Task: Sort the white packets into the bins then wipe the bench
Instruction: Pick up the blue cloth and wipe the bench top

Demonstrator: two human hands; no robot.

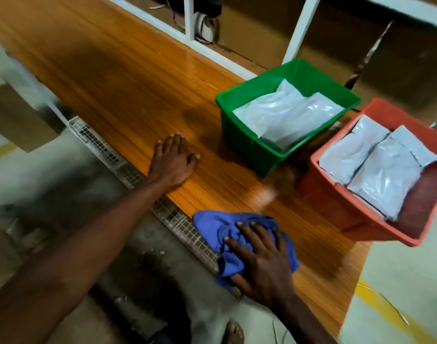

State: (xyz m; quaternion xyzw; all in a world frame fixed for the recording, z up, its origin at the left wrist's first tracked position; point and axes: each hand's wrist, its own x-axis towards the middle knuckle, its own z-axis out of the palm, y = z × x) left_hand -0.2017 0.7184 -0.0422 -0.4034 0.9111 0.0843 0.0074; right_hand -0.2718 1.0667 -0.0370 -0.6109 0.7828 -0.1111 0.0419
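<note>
Stretching across most of the view, the wooden surface carries everything, and no packet lies loose on the part that shows. At its right end stand the green bin and, just beside it, the red bin; each holds white packets. The red bin's near corner seems to reach past the surface's end, though the wide lens makes that hard to judge. Sorting looks finished, so wiping is the step in hand.

A crumpled blue cloth lies at the near edge, partly overhanging it. The right hand presses down on it, fingers spread and curling a little into the folds. The left hand rests flat on the bare wood, fingers straight, grasping nothing.

The main risk, I judge, is a broad stroke rightward nudging the red bin off the end and spilling its packets. A bunched cloth may also skip patches or slip off the edge.
</note>
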